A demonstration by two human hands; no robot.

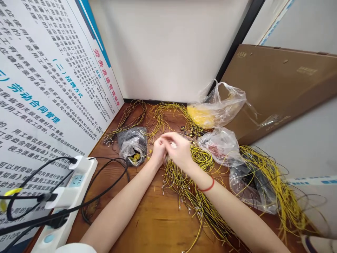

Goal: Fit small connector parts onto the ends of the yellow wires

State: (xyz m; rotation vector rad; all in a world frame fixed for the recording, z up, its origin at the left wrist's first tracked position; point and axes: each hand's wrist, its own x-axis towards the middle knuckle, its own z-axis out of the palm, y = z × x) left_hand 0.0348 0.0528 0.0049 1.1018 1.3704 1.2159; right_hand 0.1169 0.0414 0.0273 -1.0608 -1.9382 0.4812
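My left hand (158, 151) and my right hand (180, 150) meet over the middle of the wooden table, fingertips drawn together in a pinch. A small whitish spot shows between the right fingers, too small to name, and whatever the left fingers hold is hidden. Just below and beside my right hand lies a large bundle of thin yellow and black wires (202, 158) with small metal ends. To the left of my left hand, a dark plastic bag (132, 138) lies open with small yellow pieces inside.
More wire bundles (164, 114) lie along the back. On the right are a clear bag of yellow pieces (202, 116), a bag with reddish contents (218, 146) and another wire heap (286, 200). A white power strip (76, 189) with black cables stands at the left.
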